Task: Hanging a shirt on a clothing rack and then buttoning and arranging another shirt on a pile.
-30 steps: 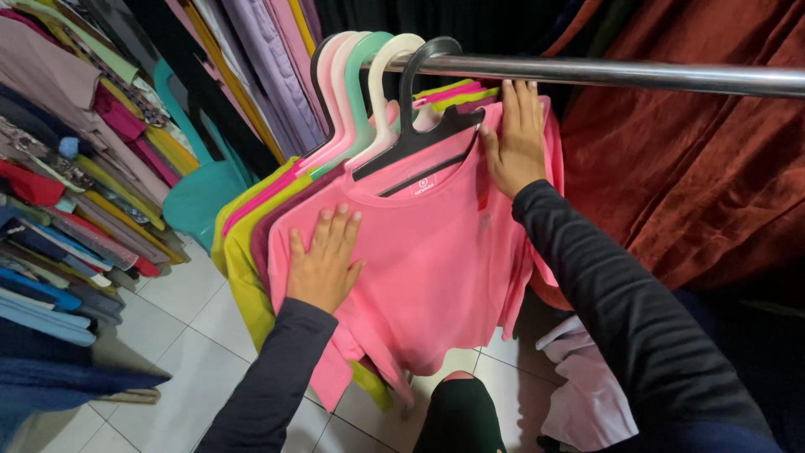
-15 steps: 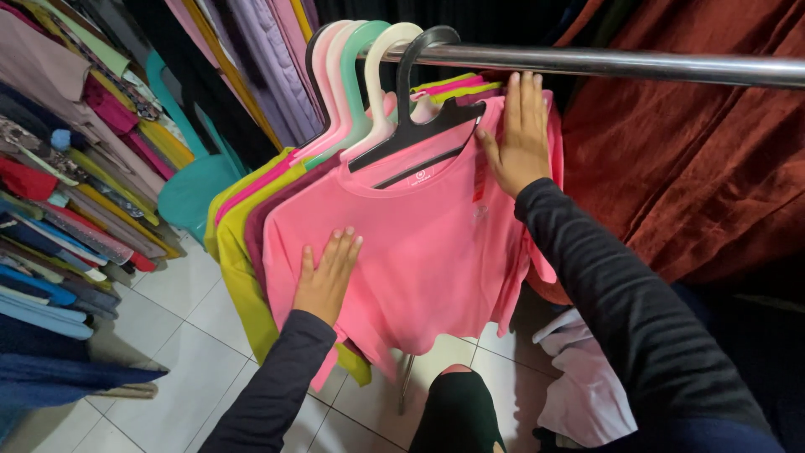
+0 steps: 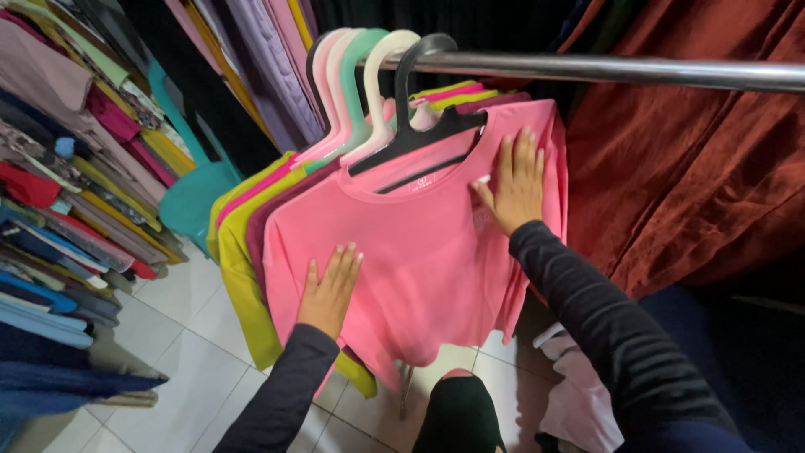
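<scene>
fingers of both hands lie spread flat on the pink shirt [image 3: 419, 252], gripping nothing. left hand [image 3: 329, 289] presses low near the hem, right hand [image 3: 513, 186] high by the black hanger [image 3: 423, 126] under the rail [image 3: 620, 71].

1. The premises were a clothing shop or garment stockroom.
2. A metal rail [image 3: 637, 71] ran across the top of the view and carried several tops on plastic hangers [image 3: 369, 92] in pink, green, cream and black.
3. The front garment was a pink long-sleeved top [image 3: 419, 252], with yellow and magenta ones hung close behind it.
4. Folded garments [image 3: 59, 210] in many colours were stacked densely at the left.
5. Dark red fabric [image 3: 696, 184] hung at the right.
6. The floor [image 3: 184, 335] was pale tile.
</scene>
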